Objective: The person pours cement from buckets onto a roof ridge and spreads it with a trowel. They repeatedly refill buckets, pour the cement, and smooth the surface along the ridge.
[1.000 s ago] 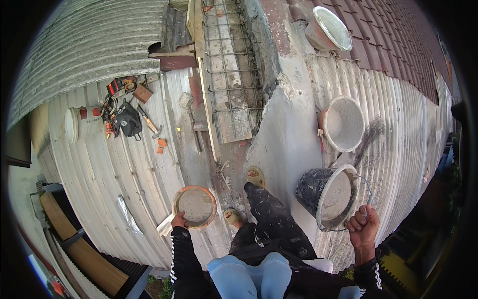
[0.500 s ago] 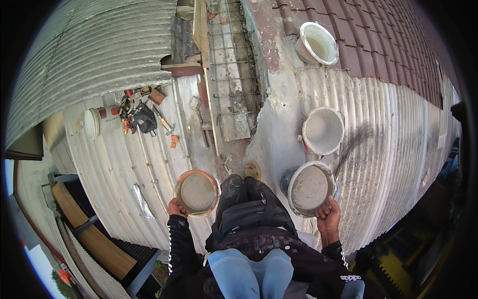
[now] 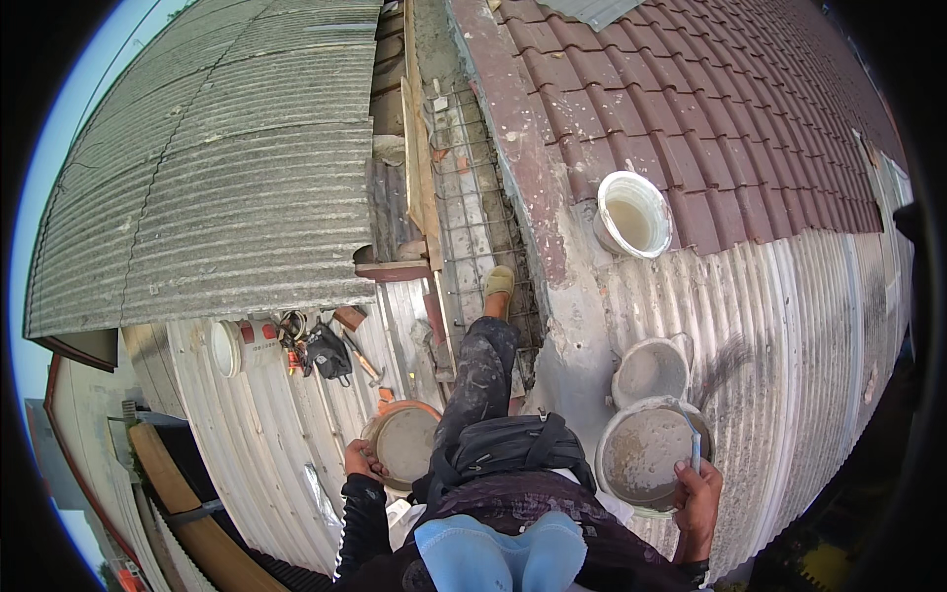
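My left hand [image 3: 364, 461] is closed at the left side of an orange-rimmed bucket [image 3: 402, 406] of grey wet mortar; whether it grips the rim or the handle is hidden. On my right, my right hand [image 3: 698, 493] is closed round the pale blue grip of the handle of a second, pale-rimmed bucket [image 3: 623, 412]. Grey mortar [image 3: 646, 459] with a rough surface lies inside that one. Both buckets hang at about the height of my hips, one on each side. One of my feet, in a yellowish shoe [image 3: 499, 280], is forward on the steel-barred channel [image 3: 464, 187].
Just beyond the right bucket stands another grey-coated bucket [image 3: 651, 343]. A white bucket [image 3: 604, 222] with cloudy liquid sits by the red tiles [image 3: 691, 128]. A tipped white bucket [image 3: 225, 348], black bag [image 3: 327, 352] and hammer [image 3: 366, 363] lie on corrugated sheets at left.
I have stepped forward, one foot now on the barred channel. Both buckets came along in my hands, and the blue handle grip of the right one now shows.
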### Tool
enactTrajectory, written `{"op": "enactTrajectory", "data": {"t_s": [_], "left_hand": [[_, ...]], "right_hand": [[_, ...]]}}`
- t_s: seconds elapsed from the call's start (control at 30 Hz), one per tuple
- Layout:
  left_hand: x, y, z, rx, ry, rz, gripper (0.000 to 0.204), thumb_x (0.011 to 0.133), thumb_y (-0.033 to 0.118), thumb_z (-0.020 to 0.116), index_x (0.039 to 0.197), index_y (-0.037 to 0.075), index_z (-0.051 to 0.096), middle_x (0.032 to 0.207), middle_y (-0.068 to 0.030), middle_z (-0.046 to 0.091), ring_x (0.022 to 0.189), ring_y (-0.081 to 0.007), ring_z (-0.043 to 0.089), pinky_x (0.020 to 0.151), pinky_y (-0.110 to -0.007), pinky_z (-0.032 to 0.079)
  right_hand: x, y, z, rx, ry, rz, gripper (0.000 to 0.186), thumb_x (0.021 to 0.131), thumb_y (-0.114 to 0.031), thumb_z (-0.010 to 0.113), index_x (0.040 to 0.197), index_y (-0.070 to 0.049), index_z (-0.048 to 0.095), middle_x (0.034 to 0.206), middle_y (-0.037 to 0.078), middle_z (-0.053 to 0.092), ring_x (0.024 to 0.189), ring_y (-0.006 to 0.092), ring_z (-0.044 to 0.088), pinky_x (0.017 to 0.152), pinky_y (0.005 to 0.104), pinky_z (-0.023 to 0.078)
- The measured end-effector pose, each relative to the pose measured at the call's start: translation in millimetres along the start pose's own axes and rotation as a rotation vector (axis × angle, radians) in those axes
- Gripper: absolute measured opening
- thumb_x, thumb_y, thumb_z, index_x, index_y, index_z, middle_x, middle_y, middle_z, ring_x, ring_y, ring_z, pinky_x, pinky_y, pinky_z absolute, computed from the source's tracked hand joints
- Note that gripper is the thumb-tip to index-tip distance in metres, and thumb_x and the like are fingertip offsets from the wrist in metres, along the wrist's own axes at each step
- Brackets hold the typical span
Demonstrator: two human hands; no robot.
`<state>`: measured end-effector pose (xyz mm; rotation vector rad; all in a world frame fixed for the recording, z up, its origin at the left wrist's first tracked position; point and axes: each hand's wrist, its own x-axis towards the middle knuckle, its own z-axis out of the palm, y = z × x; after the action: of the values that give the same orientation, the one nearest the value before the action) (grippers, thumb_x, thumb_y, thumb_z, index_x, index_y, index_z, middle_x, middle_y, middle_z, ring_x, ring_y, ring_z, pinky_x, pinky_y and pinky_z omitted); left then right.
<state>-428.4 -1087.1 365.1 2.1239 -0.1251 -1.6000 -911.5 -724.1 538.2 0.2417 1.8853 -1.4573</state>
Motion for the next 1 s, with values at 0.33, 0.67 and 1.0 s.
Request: {"op": "enactTrajectory", "data": {"t_s": [0.33,0.67,1.0], "left_hand": [[35,149,208,0.041,0.15,-0.052,0.028,0.076,0.028,0.066,0.068,0.022,0.04,0.053,0.0054,0.028,0.043,-0.0138,0.023,0.047,-0.03,0.025],[27,308,377,-0.079,-0.055,-0.034,0.024,0.085,0.026,0.063,0.072,0.02,0.043,0.054,0.0041,0.031,0.045,-0.0147,0.03,0.05,-0.036,0.037],[-49,445,497,-0.01,-0.334,0.149,0.018,0.087,0.023,0.059,0.075,0.019,0.047,0.058,0.0054,0.039,0.049,-0.0127,0.037,0.054,-0.033,0.039]], "right_hand": [[93,-217,175,-0.151,-0.026,0.156,0.024,0.074,-0.009,0.074,0.087,-0.005,0.053,0.068,-0.007,0.043,0.057,0.0034,0.036,0.052,0.023,0.026],[203,-401,331,-0.239,-0.181,0.04,0.023,0.074,-0.009,0.075,0.085,-0.007,0.055,0.074,-0.005,0.045,0.066,0.0052,0.039,0.06,0.0227,0.03],[293,-499,424,-0.21,-0.404,-0.201,0.032,0.075,-0.017,0.073,0.098,-0.004,0.054,0.072,-0.007,0.041,0.066,0.0044,0.036,0.061,0.0222,0.027]]}}
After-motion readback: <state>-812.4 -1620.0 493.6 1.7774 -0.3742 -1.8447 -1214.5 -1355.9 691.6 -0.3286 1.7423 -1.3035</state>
